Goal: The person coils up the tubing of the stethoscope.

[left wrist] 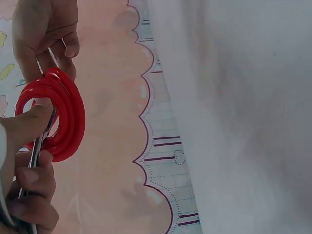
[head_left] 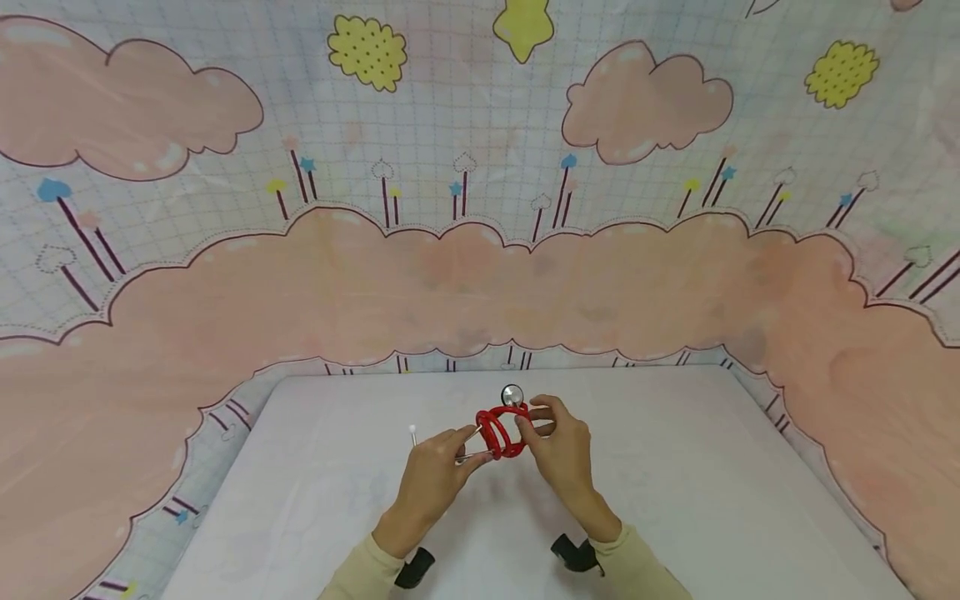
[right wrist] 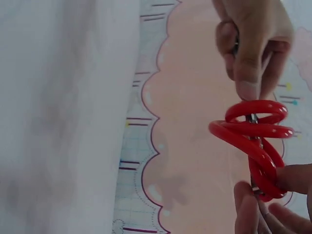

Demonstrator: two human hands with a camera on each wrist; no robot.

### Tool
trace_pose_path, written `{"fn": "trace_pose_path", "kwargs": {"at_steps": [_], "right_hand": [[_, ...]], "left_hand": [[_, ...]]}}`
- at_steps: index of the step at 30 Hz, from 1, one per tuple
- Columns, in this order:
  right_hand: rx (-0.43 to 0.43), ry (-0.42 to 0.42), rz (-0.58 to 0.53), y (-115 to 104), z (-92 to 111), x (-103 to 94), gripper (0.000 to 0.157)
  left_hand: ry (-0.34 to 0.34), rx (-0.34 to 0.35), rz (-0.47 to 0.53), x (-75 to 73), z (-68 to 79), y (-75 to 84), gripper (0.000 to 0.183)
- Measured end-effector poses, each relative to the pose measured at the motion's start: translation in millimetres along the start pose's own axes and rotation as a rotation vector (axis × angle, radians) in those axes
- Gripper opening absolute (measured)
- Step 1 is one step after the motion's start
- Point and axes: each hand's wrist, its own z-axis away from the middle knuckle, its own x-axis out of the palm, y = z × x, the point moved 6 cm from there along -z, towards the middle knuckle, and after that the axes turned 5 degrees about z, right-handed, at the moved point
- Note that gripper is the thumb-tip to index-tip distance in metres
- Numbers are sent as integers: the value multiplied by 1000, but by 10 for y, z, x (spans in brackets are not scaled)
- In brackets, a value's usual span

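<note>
Both hands hold a stethoscope up above the white table. Its red tube (head_left: 492,437) is wound into several loops between the hands. My left hand (head_left: 431,475) grips the metal ear tubes, and a white ear tip (head_left: 412,429) sticks up beyond its knuckles. The loops' right side is pinched between the thumb and fingers of my right hand (head_left: 564,454). Just above that grip stands the round silver chest piece (head_left: 512,395). In the left wrist view the coil (left wrist: 74,119) surrounds the left thumb tip. Metal tubes (right wrist: 252,119) run inside the loops in the right wrist view.
The white tabletop (head_left: 337,433) spreads under and around the hands. Behind it hangs a cloth (head_left: 480,292) printed with clouds and stars. A black device (head_left: 415,568) sits at the left wrist, another black device (head_left: 573,552) at the right.
</note>
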Motion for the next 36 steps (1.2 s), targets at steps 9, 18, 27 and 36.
{"fn": "trace_pose_path", "kwargs": {"at_steps": [9,18,27,36], "right_hand": [[271,-184,-312,185,-20,80,33],[375,-219,-413,264,-20,124,35],[463,-253,-474,403,-34,255,39],[532,-262,-526,570,-44,441,37]], "left_hand": [[-140,-151,140,88,-2,-150,42],[-218,-231,301,175,6,-287,41],[-252,-288,370,293,-1,-455,40],[-304,-374,432,463,-7,-690,38]]}}
